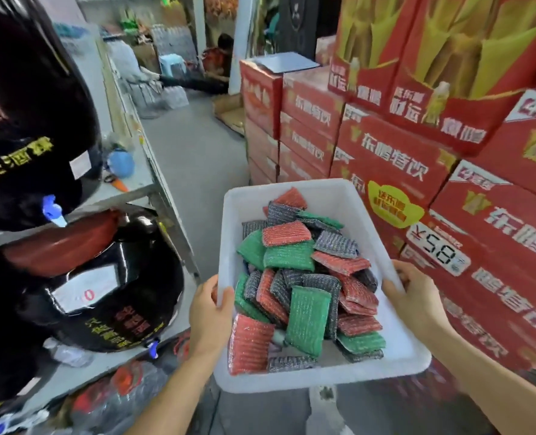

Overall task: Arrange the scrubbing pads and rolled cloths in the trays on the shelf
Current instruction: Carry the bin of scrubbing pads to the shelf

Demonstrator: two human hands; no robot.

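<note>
I hold a white plastic tray [295, 191] in the air in front of me, over the aisle floor. It is piled with several scrubbing pads [304, 277] in red, green and grey, lying loose and overlapping. My left hand [208, 312] grips the tray's left rim, thumb inside. On the right rim sits my right hand [417, 298], fingers curled over the edge. No rolled cloths are visible.
A metal shelf [141, 183] runs along the left, carrying large black jars [34, 120] with blue taps. Stacked red drink cartons [417, 158] wall the right side. A narrow grey aisle [197, 158] runs between them, with a person crouching far down it.
</note>
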